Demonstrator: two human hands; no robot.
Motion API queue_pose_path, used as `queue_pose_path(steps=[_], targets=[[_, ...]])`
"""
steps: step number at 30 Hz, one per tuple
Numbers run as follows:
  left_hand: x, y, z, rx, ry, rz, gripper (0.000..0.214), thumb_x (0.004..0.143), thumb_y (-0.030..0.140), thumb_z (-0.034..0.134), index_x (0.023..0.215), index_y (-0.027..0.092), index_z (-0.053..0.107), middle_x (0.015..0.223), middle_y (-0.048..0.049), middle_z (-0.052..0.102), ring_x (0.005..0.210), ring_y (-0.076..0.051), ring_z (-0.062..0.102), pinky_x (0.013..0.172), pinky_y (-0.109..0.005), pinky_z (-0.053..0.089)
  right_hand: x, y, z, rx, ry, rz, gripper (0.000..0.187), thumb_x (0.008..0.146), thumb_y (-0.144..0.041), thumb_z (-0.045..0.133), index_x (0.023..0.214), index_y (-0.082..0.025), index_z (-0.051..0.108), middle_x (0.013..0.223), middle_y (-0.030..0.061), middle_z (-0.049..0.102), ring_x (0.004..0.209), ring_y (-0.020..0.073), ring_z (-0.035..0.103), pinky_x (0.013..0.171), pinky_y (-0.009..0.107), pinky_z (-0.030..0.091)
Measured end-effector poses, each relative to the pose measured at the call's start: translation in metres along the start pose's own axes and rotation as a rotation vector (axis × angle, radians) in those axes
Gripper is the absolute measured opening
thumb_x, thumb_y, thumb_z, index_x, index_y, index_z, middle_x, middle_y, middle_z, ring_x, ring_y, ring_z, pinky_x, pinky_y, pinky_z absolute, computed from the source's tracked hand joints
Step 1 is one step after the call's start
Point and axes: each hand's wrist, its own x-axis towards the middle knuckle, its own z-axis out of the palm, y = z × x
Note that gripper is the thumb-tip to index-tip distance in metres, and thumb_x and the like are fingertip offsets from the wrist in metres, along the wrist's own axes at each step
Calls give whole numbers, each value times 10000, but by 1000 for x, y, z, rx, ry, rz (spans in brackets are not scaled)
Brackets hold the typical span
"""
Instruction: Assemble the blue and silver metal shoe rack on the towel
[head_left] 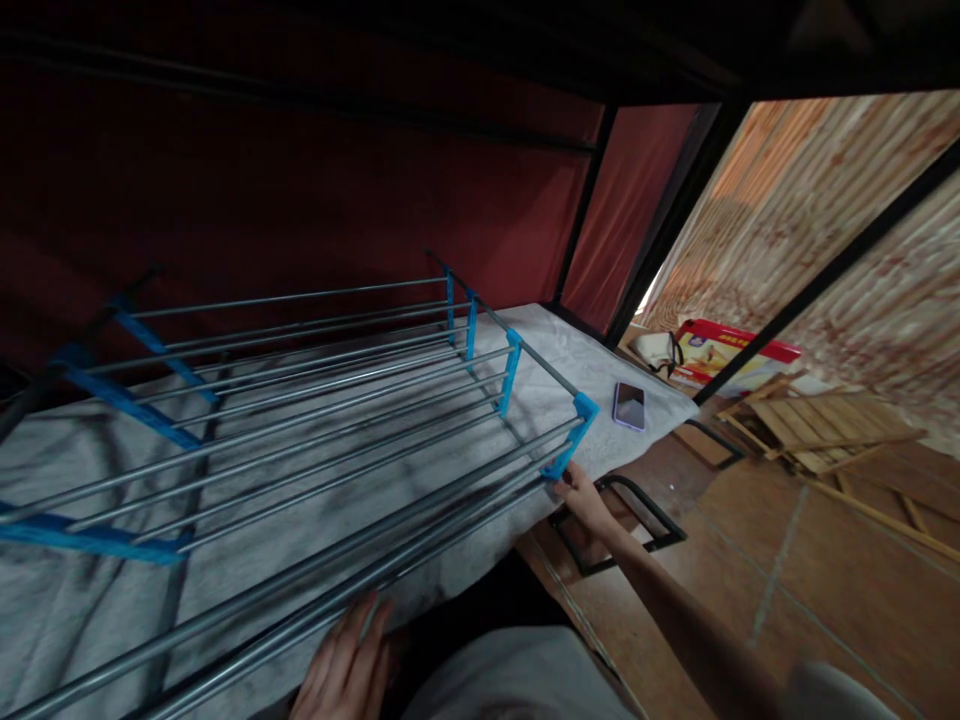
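Observation:
A rack of grey metal tubes joined by blue plastic brackets (pixel 582 436) lies across the grey-white cloth. My right hand (pixel 583 500) is at its near right corner, fingers curled round the lower end of the nearest bracket. My left hand (pixel 346 660) rests at the near edge, just below the front tubes (pixel 300 632). Its fingers are stretched out side by side, with nothing seen in them. The rack's left end runs out of view.
A phone (pixel 629 406) lies on the cloth (pixel 555 335) to the right. Black looped metal frames (pixel 652 515) stand beside the bed-like surface. A folded wooden rack (pixel 832 430) and a red-yellow box (pixel 739 355) are on the tiled floor. Black posts (pixel 675 215) rise at the right.

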Motion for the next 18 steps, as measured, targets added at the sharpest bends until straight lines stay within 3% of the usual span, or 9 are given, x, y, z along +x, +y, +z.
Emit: queue_pose_path(steps=[2,5,8,13,18], targets=[[1,4,10,58,-19,-73,705,939,232,413,1588,175,143,1360,-148,609,1218,-287,597,1018,-404,471,10,1,6,-14,-58,35,396,712,-371,527,1016,-141,634,962,88,693,907,237,620,881,376,484],[5,7,21,84,-35,-76,734,912,153,423,1586,162,133,1379,-152,592,1247,-293,570,1116,-446,372,16,5,6,-40,-80,51,383,703,-368,525,981,-141,660,902,79,698,863,230,620,851,357,484],[9,5,24,83,-57,-41,666,905,121,432,1550,143,268,1377,-152,594,1232,-281,580,1121,-426,363,17,9,5,-60,-89,49,354,691,-362,534,935,-155,686,876,74,708,847,230,629,838,348,488],[27,-2,26,118,-103,-72,434,954,234,447,1352,92,544,1331,-200,616,1204,-326,598,1057,-479,430,14,5,9,-84,-14,50,381,684,-397,533,912,-145,705,910,96,718,894,253,639,880,386,488],[44,-8,28,13,-205,-203,417,968,209,423,1351,131,568,1278,-172,659,1168,-300,632,1004,-451,487,11,0,8,-80,-53,47,396,695,-438,557,903,-141,715,918,113,723,902,265,637,859,389,493]])
